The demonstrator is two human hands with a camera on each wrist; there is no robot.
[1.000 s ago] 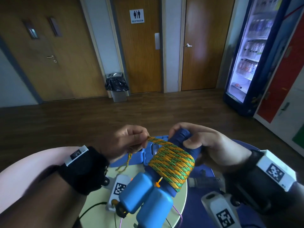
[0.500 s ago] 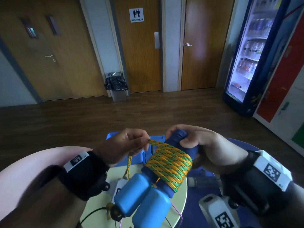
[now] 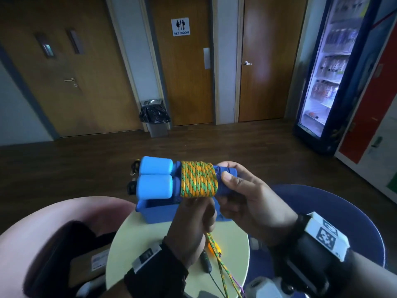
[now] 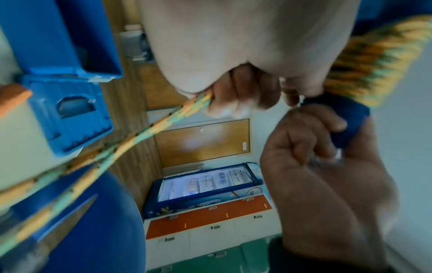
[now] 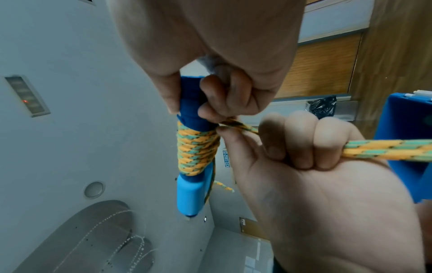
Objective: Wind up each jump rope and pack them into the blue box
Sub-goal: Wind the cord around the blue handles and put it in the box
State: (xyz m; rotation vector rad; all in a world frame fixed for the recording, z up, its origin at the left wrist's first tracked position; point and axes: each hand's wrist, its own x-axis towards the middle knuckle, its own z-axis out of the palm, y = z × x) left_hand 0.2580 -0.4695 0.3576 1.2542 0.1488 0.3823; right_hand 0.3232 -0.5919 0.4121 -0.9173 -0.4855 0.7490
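Item: jump rope (image 3: 198, 179), orange-and-green braid, wound in tight turns round its paired blue handles (image 3: 155, 178).
Long axis: ran from 9 o'clock, light-blue ends, to 3 o'clock, the dark grip ends in my fingers.
Right hand (image 3: 247, 197): gripped the dark-blue grip ends, thumb on top and fingers curled beneath; it lay at 3 o'clock of the coil, touching its edge.
Left hand (image 3: 193, 220): closed in a fist round the loose braid, at 6 o'clock of the coil and just under it.
Loose tail (image 3: 223, 274): a doubled length ran from my left fist toward 6 o'clock, down over the surface (image 3: 234, 244).
Position of bundle: held in the air, above the blue box (image 3: 154, 214), which stood open on the surface at 12 o'clock from me.
Nearer hand: both touched the rope; the left alone held the unwound part.
Step in hand, as I judged: winding unfinished; the coming turn depended on my left carrying the braid round that 9-to-3 axis.
Risk, as I judged: slack turns could slip toward the grip ends.
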